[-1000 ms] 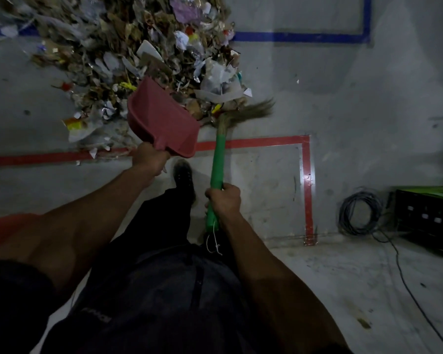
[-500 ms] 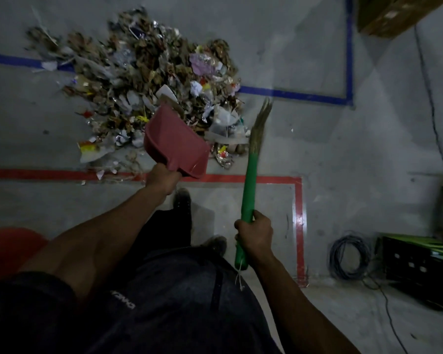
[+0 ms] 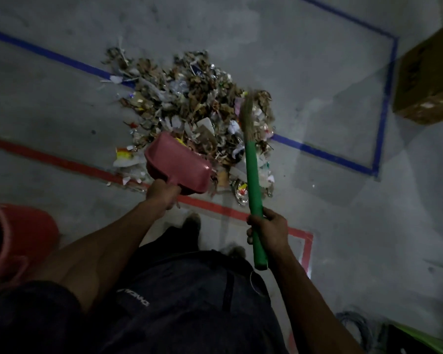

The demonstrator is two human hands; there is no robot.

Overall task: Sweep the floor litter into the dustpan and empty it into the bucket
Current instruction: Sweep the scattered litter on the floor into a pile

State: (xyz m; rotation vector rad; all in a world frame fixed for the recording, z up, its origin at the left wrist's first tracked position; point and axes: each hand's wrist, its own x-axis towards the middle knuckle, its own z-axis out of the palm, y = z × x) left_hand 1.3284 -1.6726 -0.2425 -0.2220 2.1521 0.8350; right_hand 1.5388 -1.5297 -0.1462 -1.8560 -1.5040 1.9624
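Left hand (image 3: 161, 194) gripping pink plastic dustpan (image 3: 177, 167), right hand (image 3: 269, 231) clenched on green-handled straw broom (image 3: 252, 172), bristles swung upright over the litter pile (image 3: 197, 111); next sweep stroke likely imminent.

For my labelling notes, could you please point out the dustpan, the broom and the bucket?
dustpan (image 3: 175, 163), head view, pink pan back.
broom (image 3: 253, 180), head view, green handle.
bucket (image 3: 33, 226), head view, red wall.
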